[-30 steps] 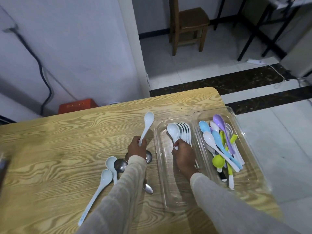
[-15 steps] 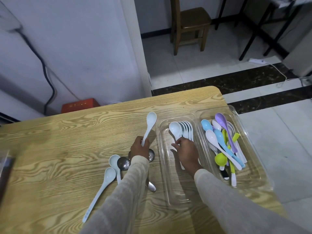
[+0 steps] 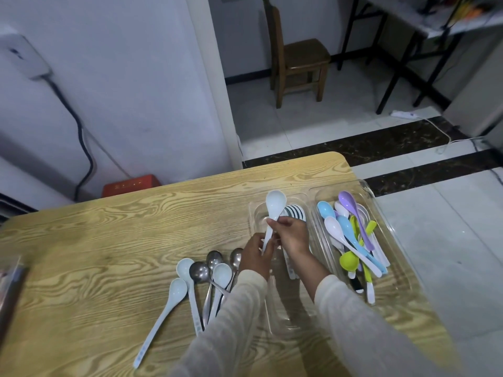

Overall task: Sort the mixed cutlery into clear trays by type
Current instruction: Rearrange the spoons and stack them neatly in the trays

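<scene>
White spoon (image 3: 275,205) hangs bowl-up over the left edge of the white-spoon tray (image 3: 285,314); left hand (image 3: 254,258) pinches its handle end, right hand (image 3: 292,235) pinches higher up, likely a handover so it stacks with its kind.

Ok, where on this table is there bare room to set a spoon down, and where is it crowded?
Bare wood: the broad table stretch left of the loose spoons, and the strip behind them to the far edge. The left tray's near end is bare too. Crowded: the right tray, piled with coloured spoons.
</scene>
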